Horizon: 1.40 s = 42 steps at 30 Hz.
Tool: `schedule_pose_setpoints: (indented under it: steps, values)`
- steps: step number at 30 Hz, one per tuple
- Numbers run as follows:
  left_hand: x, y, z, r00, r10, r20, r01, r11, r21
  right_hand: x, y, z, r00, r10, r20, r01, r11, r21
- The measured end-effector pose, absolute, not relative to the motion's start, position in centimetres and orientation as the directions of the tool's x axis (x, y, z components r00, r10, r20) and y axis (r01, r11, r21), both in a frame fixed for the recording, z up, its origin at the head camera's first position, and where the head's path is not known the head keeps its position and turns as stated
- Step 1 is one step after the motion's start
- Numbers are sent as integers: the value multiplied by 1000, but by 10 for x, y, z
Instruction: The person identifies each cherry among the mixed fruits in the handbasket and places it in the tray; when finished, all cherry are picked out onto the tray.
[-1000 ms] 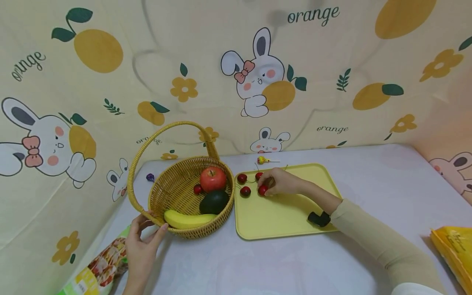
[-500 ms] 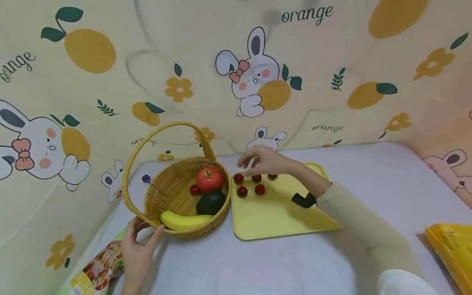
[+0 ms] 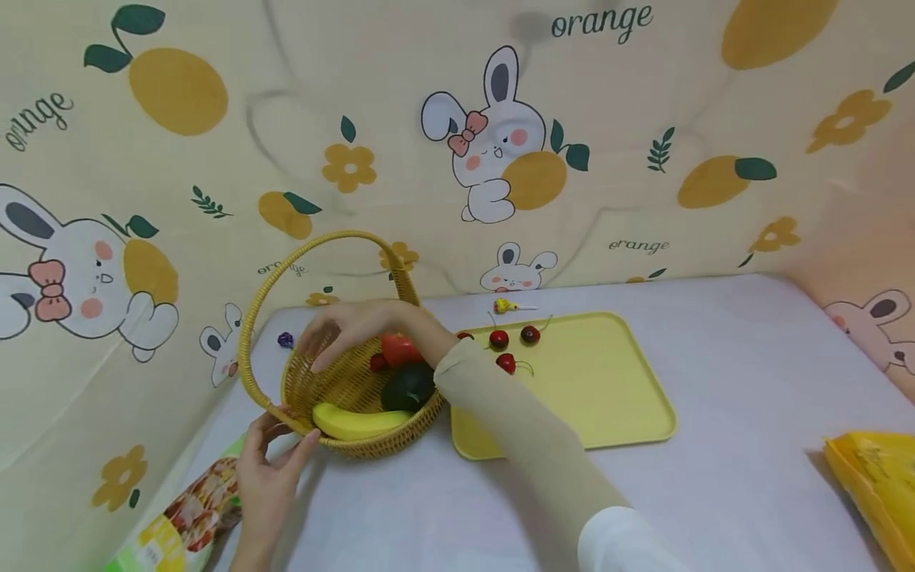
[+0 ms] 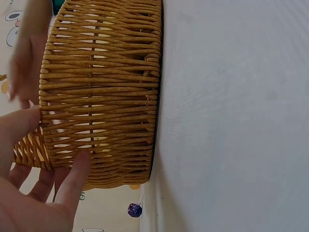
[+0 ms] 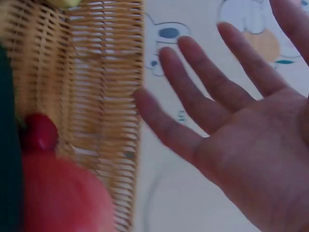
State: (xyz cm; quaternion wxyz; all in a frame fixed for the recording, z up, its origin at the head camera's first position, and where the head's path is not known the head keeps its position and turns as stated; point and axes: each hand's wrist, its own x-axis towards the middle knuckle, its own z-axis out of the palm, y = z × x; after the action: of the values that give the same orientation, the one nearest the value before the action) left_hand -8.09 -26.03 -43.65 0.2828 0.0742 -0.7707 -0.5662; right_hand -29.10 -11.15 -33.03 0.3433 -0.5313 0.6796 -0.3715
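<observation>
My left hand (image 3: pixel 270 469) grips the wicker basket (image 3: pixel 382 448) at the near-left rim, where its arched handle joins; in the left wrist view, thumb and fingers (image 4: pixel 73 181) lie on either side of the weave. Above the basket's left part hovers my right hand (image 3: pixel 350 327). Its fingers are spread and hold nothing in the right wrist view. Inside the basket lie a banana (image 3: pixel 357 423), a dark green avocado (image 3: pixel 406 388), a red apple (image 3: pixel 400 349) and a cherry (image 5: pixel 41 133). Several stemmed cherries (image 3: pixel 499 339) sit on the yellow tray (image 3: pixel 615 405); the right sleeve partly covers the tray.
A yellow-wrapped lollipop (image 3: pixel 506 306) lies behind the tray, and a purple-wrapped one (image 3: pixel 286 340) left of the basket. A printed food bag (image 3: pixel 193 516) is at the lower left, a yellow packet (image 3: pixel 875 485) at the right edge. Patterned cloth (image 3: pixel 429 159) stands behind.
My right hand has left the cherries on the tray and moved left, over the basket, its fingers spreading. The left hand keeps its hold on the basket. The head view has shifted slightly.
</observation>
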Motion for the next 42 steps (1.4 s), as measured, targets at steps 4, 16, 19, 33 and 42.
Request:
schedule_pose_setpoints:
  steps: [4,16,19,33,42]
  values:
    - [-84,-257,-438,-841,-417,345,208,341,917,-293,-122,-347,-177,-963,-206,-458,265,-848]
    - [-81,-263,-437,-838,-413,357,222,340,914,-297,-127,-369,-121,-945,-305,-438,326,-838]
    - [-81,-262,-437,-839,-412,355,220,339,915,-296,-127,-372,-104,-943,-316,-441,329,-835]
    - [-81,-262,-436,-837,-413,359,231,328,916,-292,-127,-378,-89,-915,-393,-381,396,-835]
    - [-81,-261,-436,-839,-422,344,214,324,921,-290,-128,-378,-76,-891,-448,-289,449,-845]
